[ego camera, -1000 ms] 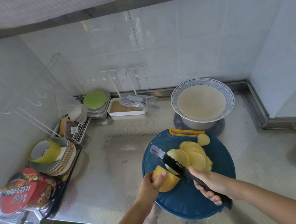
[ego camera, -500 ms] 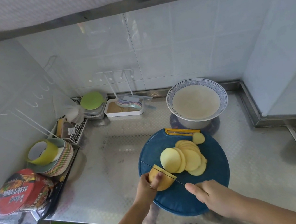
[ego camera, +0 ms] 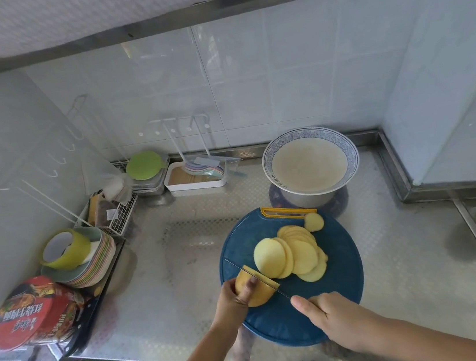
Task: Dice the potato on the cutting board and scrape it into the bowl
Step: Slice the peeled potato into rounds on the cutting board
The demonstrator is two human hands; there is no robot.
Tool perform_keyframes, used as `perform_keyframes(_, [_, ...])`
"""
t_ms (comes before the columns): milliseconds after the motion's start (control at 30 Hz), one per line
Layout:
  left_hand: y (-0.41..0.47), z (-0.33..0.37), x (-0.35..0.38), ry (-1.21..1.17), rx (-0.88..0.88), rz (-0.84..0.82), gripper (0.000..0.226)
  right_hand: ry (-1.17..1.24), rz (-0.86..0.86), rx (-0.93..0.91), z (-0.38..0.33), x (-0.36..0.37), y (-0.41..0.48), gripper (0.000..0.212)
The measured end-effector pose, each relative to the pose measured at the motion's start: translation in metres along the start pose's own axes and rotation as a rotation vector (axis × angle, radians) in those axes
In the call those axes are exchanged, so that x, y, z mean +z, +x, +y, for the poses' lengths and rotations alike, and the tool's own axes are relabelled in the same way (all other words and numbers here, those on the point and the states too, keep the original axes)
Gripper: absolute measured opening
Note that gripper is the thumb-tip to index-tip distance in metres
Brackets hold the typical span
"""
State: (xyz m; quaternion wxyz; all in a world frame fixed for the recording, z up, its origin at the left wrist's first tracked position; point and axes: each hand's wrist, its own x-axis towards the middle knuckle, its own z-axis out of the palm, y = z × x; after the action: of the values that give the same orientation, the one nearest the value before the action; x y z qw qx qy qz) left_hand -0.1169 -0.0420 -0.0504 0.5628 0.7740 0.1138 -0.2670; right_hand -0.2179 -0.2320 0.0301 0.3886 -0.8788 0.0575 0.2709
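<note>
Potato (ego camera: 265, 293): an uncut yellow end-piece at the near-left edge of the cutting board (ego camera: 344, 284), its cut face turned toward the slices.
Left hand (ego camera: 232, 303): grips the potato from the left with its fingers curled round it. One fingertip lies on top, just beside the blade. It is placed as it was half a second ago.
Knife (ego camera: 232, 264): stands edge-on, a thin dark line across the potato's right end, tip pointing away and left. A second ago it was tilted over against the newest slice, with the broad flat of the blade showing. Half a second ago it was already upright in this place.
Right hand (ego camera: 332, 316): fingers closed over the handle, which the hand hides entirely; one finger stretches forward to the heel of the blade. A second ago the dark handle showed below the hand.
Slices (ego camera: 299, 255): a fan of overlapping rounds at the middle of the board. The largest lies at the left end and is no longer propped on the blade.
End slice (ego camera: 314, 221): lies apart from the fan, beside the board's yellow handle (ego camera: 288, 212).
Bowl (ego camera: 267, 165): blue-rimmed and pale inside, beyond the board on the steel counter (ego camera: 181, 263).
</note>
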Motion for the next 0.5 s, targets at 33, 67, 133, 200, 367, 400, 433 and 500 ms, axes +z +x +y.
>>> perform_keyframes(33, [-0.001, 0.001, 0.0, 0.0, 0.001, -0.001, 0.13, -0.002, -0.003, 0.003, 0.0, -0.001, 0.0, 0.057])
perform_keyframes(67, [-0.001, 0.001, 0.0, 0.005, -0.002, -0.003, 0.131, -0.006, -0.008, 0.007, -0.001, -0.002, 0.0, 0.057])
perform_keyframes(133, [0.0, -0.002, -0.001, 0.022, -0.004, -0.006, 0.134, -0.013, -0.02, 0.017, -0.001, -0.003, 0.0, 0.057])
perform_keyframes(200, [0.0, -0.003, -0.002, 0.034, -0.006, -0.007, 0.135, -0.026, -0.037, 0.027, -0.003, -0.004, -0.001, 0.058])
perform_keyframes(367, [-0.004, 0.002, -0.001, 0.051, -0.01, 0.003, 0.13, -0.03, -0.064, 0.066, -0.009, -0.004, 0.001, 0.059])
perform_keyframes(400, [-0.002, -0.001, -0.001, 0.058, -0.015, 0.008, 0.129, -0.043, -0.068, 0.069, -0.01, -0.005, 0.002, 0.059])
perform_keyframes(433, [0.001, -0.004, -0.002, 0.064, -0.015, 0.006, 0.129, -0.053, -0.072, 0.073, -0.01, -0.006, 0.003, 0.06])
perform_keyframes(500, [0.006, -0.01, -0.002, 0.078, -0.022, -0.001, 0.129, -0.066, -0.075, 0.077, -0.012, -0.008, 0.005, 0.061])
